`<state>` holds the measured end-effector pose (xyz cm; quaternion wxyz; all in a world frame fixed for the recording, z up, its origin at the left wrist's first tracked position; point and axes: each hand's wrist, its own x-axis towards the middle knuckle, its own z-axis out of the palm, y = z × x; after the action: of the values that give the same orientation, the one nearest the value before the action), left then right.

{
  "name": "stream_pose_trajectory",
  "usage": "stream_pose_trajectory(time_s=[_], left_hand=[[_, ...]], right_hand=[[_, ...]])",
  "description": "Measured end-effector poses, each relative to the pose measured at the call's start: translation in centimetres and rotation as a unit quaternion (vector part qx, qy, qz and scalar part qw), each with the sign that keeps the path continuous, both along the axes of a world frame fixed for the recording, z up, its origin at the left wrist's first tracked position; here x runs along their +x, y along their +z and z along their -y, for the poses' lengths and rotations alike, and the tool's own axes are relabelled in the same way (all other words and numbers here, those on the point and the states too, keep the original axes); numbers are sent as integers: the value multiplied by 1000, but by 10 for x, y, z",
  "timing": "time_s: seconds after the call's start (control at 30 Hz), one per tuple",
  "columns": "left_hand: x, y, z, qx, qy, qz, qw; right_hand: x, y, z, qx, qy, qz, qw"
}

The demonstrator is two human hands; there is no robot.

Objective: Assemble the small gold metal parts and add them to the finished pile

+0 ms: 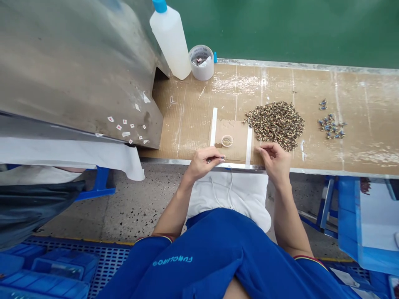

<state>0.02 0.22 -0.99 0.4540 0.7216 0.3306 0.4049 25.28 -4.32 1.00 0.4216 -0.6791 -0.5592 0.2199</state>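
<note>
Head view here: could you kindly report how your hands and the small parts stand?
Left hand pinching something tiny, at the cardboard sheet. Right hand just below the heap of small parts. Small round dish on the sheet.

- 2 hands: left hand (204,162), right hand (272,162)
- 1 plastic bottle (170,39), blue-capped
- 1 round tub (201,62)
- 1 small round dish (227,141)
- 2 white tape strips (213,126)
- 1 heap of small beaded parts (276,125), too many to count
- About 20 blue-and-metal parts (329,126)
- About 12 paper scraps (124,121)

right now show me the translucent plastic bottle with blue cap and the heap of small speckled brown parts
Translucent bottle with blue cap (170,41), head view, on its body
Heap of small speckled brown parts (276,125), head view, on its middle
</note>
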Motion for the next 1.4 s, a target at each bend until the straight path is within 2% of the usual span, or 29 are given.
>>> stream_pose_trajectory(time_s=[0.07,0.33,0.6,0.7,0.83,0.9,1.1,1.4], left_hand=[[0,1,0,-3,1,-10,1000],[1,2,1,2,4,-23,1000],[2,7,2,33,-9,-43,998],[3,8,3,47,-18,-67,997],[5,7,4,56,-31,-104,993],[6,7,3,52,-41,-111,992],[7,7,3,40,-41,-121,991],[7,8,3,26,-40,-123,991]], right_hand=[[-4,4,4,0,19,-24,1000],[-26,9,5,7,154,4,988],[-43,5,8,-36,195,-54,979],[-50,1,8,-71,191,-124,971],[-57,-5,6,-118,130,-248,953],[-60,-6,5,-139,104,-279,945],[-63,-5,5,-151,90,-285,942],[-61,-4,5,-142,117,-250,951]])
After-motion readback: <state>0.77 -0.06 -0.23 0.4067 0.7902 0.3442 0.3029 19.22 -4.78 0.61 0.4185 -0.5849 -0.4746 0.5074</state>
